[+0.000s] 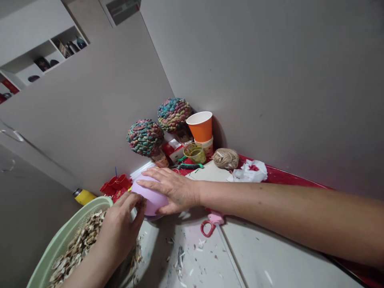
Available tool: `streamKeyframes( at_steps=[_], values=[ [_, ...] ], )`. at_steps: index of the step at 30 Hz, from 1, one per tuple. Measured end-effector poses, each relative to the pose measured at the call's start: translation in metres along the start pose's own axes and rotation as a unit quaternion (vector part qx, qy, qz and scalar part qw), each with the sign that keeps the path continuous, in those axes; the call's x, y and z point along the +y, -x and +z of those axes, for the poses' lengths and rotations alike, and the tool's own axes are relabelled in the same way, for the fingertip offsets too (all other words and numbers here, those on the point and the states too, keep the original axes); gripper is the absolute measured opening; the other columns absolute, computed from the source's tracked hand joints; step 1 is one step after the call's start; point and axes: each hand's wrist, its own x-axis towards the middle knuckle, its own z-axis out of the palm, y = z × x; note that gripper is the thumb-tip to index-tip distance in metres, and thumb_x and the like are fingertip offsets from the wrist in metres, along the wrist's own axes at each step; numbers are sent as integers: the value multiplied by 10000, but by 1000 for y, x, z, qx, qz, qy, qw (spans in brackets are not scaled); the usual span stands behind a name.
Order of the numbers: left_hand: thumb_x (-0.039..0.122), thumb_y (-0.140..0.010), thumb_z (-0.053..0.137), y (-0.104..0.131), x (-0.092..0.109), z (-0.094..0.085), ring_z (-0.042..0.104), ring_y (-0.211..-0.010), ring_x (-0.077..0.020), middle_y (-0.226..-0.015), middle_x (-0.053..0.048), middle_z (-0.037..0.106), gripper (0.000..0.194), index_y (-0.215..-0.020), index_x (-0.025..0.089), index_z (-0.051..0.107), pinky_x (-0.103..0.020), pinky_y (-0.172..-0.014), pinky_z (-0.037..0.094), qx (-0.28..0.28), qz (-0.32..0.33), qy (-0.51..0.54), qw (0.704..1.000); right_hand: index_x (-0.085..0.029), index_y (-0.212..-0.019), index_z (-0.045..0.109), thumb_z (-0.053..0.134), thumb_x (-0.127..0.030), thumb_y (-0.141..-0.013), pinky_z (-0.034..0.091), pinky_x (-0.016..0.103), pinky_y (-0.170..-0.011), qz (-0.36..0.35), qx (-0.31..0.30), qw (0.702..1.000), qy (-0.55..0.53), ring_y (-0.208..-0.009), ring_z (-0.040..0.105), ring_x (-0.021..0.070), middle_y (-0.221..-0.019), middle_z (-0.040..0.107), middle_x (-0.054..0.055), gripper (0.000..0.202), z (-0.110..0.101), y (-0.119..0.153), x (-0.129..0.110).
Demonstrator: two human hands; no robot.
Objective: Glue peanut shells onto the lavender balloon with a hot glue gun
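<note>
A smooth light purple ball, perhaps a balloon (154, 199), rests near the middle of the worktable. My right hand (172, 190) lies over its top and right side, fingers spread and gripping it. At the ball's left side is my left hand (127, 212), its thumb and fingers pinched together against the surface; whatever they hold is too small and dark to name. A green basket (57, 236) full of dry brown and cream shell-like pieces (79, 248) stands left of my left hand, partly hidden by my forearm.
Behind stand two multicoloured balls (145, 137) (175, 115) on cups, an orange cup (200, 128), a yellow-stained cup (195, 153), green-handled pliers (192, 166), twine (226, 158) and white plastic (250, 171). A pink glue gun (216, 218), red-handled scissors (207, 229) and scraps lie in front. A yellow bottle (84, 196) is left.
</note>
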Motion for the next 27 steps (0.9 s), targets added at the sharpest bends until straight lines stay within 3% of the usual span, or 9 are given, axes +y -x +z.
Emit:
streamKeyframes(
  at_steps=[9,17,22,27],
  values=[
    [137,-881,554,4,-3,4,665,-697,-166,-823,-38,679,74,-877,196,600,-257,-629,522,19,48,-8,999,-110,-1479,353,791,-401,-714,261,505,-1117,-3,-3,1000,2,-1379,314,343,-1491,358,239,928,-1,1,-1],
    [148,-925,528,15,-9,20,684,-692,-180,-806,-37,710,71,-932,189,585,-273,-639,519,47,83,-49,994,-130,-1494,341,770,-327,-740,283,508,-1105,8,-22,1000,-5,-1363,341,335,-1481,386,227,890,-1,4,-1],
    [152,-908,575,21,-13,31,669,-751,-195,-853,-50,692,68,-965,189,581,-302,-679,524,87,45,-34,995,-130,-1498,341,776,-347,-750,304,511,-1093,14,-38,999,2,-1353,352,345,-1480,390,224,892,0,4,0],
    [113,-874,621,33,-13,46,635,-894,-196,-984,-74,637,132,-981,185,596,-328,-787,526,145,-8,-1,989,-179,-1439,457,780,-373,-756,313,521,-1083,11,-42,999,13,-1368,335,350,-1479,390,219,780,1,5,0]
  ],
)
